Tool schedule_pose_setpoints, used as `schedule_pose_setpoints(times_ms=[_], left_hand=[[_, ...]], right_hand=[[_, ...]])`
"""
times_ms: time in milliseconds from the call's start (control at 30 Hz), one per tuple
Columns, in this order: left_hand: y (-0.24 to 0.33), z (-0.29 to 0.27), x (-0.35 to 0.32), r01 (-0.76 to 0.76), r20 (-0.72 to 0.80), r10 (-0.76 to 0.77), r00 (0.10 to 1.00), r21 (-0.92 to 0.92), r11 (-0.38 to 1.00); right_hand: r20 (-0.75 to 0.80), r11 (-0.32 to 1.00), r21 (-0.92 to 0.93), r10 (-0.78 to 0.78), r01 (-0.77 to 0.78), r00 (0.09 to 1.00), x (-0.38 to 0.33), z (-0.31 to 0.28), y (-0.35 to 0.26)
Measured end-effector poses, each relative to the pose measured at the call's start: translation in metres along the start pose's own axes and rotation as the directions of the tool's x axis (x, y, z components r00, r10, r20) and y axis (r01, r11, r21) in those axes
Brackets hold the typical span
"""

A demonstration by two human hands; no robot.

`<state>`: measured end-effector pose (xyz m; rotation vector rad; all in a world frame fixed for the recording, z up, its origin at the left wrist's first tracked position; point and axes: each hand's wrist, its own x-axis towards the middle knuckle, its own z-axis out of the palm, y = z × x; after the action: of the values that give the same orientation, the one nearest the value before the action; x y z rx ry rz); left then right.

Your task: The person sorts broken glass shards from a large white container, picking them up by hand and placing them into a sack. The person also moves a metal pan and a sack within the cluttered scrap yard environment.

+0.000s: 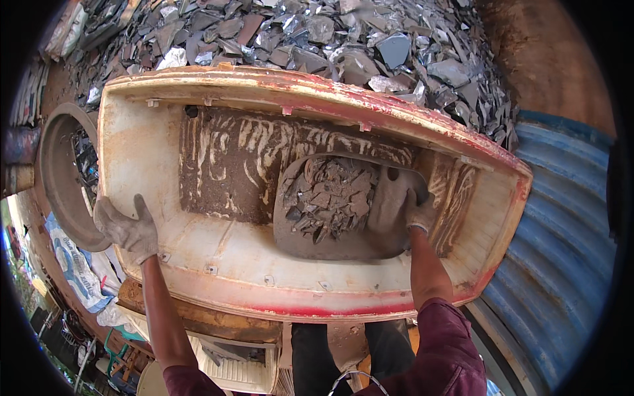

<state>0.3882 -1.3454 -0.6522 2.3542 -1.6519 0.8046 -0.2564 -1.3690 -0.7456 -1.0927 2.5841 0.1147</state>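
A large, worn cream tub with a red rim [218, 277] lies in front of me, its floor smeared with brown mud. Inside it sits a round, mud-caked metal pan [310, 247] holding several grey stone shards [328, 196]. My left hand [127, 228], in a dirty work glove, grips the tub's left rim. On the pan's right edge rests my gloved right hand [419, 212], closed over the rim. Both forearms come up from the lower edge, with maroon sleeves.
A big heap of grey shards [343, 39] lies beyond the tub. A second round pan [63, 178] leans at the left. Blue corrugated sheet [561, 251] runs down the right. Printed sacks [76, 264] and wooden boards [205, 320] lie below the tub.
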Motion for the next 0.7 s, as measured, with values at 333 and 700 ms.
schedule_pose_setpoints(times_ms=[333, 700], left_hand=[[0.25, 0.058, -0.173, 0.957, 0.99, 0.143, -0.016, -0.026, 0.287], [0.238, 0.093, -0.19, 0.675, 0.977, -0.104, 0.188, -0.052, 0.736]], right_hand=[[0.51, 0.832, 0.55, -0.269, -0.069, 0.817, 0.058, 0.008, 0.076], [0.492, 0.948, 0.041, -0.294, 0.315, 0.819, 0.077, -0.042, 0.052]])
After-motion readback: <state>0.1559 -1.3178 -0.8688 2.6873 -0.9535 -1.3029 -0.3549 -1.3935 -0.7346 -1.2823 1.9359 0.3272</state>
